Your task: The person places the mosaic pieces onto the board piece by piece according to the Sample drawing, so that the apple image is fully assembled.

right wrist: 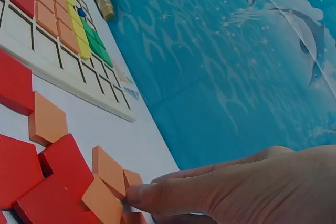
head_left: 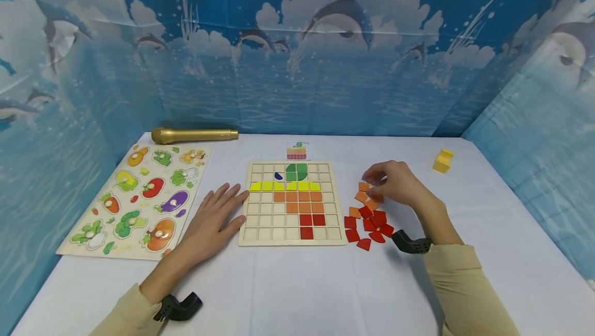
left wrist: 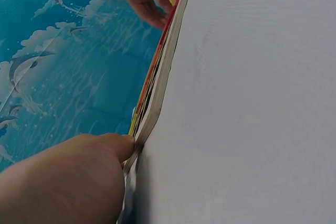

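Note:
A wooden grid board (head_left: 265,220) lies mid-table, with yellow, orange, red and green tiles and one dark blue piece (head_left: 278,176) in its cells. My left hand (head_left: 215,222) rests with fingers spread at the board's left edge; in the left wrist view its thumb (left wrist: 121,144) touches that edge. To the right of the board, my right hand (head_left: 395,183) reaches over loose orange tiles (head_left: 361,197), thumb and fingers parted. In the right wrist view the thumb (right wrist: 157,195) meets an orange tile (right wrist: 108,171) group; its other fingertips are hidden. Loose red tiles (head_left: 369,225) lie nearer me.
A small pattern card (head_left: 298,151) lies behind the board. At left is a vegetable puzzle board (head_left: 144,201), with a gold microphone (head_left: 195,135) behind it. A yellow block (head_left: 443,161) stands at the back right. A dolphin-print curtain (head_left: 297,82) encloses the table.

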A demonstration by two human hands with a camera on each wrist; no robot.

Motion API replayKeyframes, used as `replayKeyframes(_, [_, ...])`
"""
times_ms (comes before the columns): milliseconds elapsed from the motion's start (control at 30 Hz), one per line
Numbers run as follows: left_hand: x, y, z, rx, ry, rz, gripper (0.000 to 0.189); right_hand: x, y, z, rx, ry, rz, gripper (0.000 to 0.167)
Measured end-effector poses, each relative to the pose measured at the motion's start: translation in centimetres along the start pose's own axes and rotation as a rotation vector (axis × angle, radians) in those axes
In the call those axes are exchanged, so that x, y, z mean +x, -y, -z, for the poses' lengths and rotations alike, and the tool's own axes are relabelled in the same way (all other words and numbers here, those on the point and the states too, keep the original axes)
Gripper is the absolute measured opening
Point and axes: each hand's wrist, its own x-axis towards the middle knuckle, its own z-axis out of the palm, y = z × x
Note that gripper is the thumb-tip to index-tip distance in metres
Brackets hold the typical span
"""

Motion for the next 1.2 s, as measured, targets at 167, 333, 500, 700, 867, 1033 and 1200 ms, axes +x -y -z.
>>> replayKeyframes(167, [0.1,0.0,-0.1,0.003,-0.025,-0.019,0.058,0.3,-0.6,-0.5,0.002,-0.022,-0.001,0.028])
replayKeyframes(333, [0.1,0.0,0.0,0.005,0.01,0.005,0.06,0.3,-0.8,-0.8,0.0,-0.089,0.027,0.026])
replayKeyframes(500, [0.1,-0.1,0.1,0.005,0.022,0.015,0.061,0.4,0.4,-1.0,0.014,-0.164,0.082,0.027])
replayKeyframes(700, [0.1,0.0,0.1,0.007,0.031,0.019,0.061,0.4,4.0,-2.7,0.064,-0.176,0.184,0.026])
replayKeyframes(867, [0.0,0.0,0.1,0.007,0.028,0.021,0.06,0.3,6.8,-4.8,0.085,-0.141,0.304,0.028])
replayKeyframes(1033, [-0.1,-0.1,0.1,0.0,0.003,0.004,0.059,0.2,8.6,-6.6,0.125,-0.111,0.373,0.024])
replayKeyframes(1200, [0.1,-0.2,0.1,-0.004,0.012,0.006,0.059,0.0,10.1,-8.4,0.122,-0.096,0.385,0.022])
